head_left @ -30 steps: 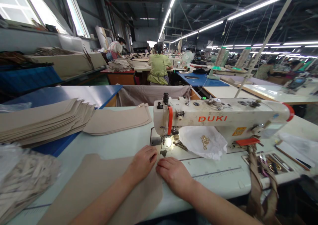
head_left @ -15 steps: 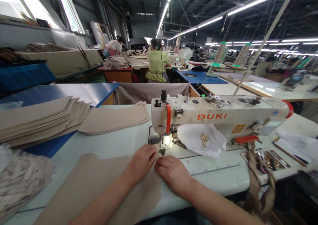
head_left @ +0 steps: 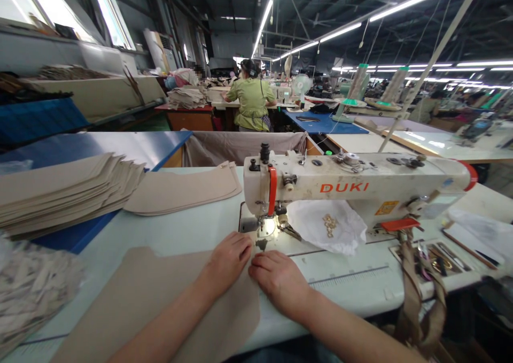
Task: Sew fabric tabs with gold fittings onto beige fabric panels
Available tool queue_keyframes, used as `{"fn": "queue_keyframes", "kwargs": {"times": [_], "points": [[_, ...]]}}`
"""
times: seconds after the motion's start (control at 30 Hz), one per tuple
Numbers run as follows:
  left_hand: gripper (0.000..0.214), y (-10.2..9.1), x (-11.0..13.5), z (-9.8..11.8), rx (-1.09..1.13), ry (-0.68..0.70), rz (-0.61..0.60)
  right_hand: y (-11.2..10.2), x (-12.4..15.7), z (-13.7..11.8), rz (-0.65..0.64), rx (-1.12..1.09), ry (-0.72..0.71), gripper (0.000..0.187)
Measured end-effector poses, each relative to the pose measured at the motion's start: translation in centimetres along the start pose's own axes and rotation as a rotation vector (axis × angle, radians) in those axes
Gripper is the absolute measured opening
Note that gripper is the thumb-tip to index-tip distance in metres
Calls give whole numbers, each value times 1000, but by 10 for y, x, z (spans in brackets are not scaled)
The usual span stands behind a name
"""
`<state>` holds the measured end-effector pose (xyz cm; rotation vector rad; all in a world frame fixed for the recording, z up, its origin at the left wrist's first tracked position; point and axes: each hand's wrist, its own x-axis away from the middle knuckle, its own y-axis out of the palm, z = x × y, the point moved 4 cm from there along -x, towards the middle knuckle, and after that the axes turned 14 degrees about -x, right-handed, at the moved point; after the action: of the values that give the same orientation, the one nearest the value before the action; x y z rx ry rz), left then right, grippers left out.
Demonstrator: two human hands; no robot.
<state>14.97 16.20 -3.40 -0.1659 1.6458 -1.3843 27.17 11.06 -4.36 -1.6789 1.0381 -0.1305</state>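
Note:
A large beige fabric panel (head_left: 168, 299) lies on the pale green sewing table, its right-hand corner reaching toward the machine's needle area. My left hand (head_left: 232, 253) rests on that corner, its fingers curled and pressed together over the edge. Just to the right, my right hand (head_left: 280, 280) has its fingers closed at the same edge; the fingertips are hidden. A small gap separates the two hands. Right ahead of them stands the white sewing machine (head_left: 344, 178), its lit presser foot (head_left: 265, 224) beyond my fingertips.
Stacked beige panels (head_left: 60, 192) and a smaller pile (head_left: 184, 189) lie at the left. A plastic bag of scraps (head_left: 36, 293) sits near front left. Gold metal pieces (head_left: 329, 225) rest on a white cloth. A tool tray (head_left: 433, 259) and hanging brown straps (head_left: 412, 283) are at right.
My hands and the panel hold almost the same position. The view has shifted very slightly. In the background, the person in green has moved an arm out to the left.

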Motion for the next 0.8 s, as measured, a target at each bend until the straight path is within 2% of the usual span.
{"fn": "queue_keyframes", "kwargs": {"times": [0.47, 0.67, 0.8], "points": [[22, 2, -1, 0, 16, 19, -14, -1, 1, 0, 23, -6, -29, 9], [23, 3, -1, -1, 22, 3, -48, -2, -6, 4, -25, 19, -57, 10], [24, 2, -1, -1, 24, 13, -46, -5, -12, 11, 28, 58, -97, 12]]}}
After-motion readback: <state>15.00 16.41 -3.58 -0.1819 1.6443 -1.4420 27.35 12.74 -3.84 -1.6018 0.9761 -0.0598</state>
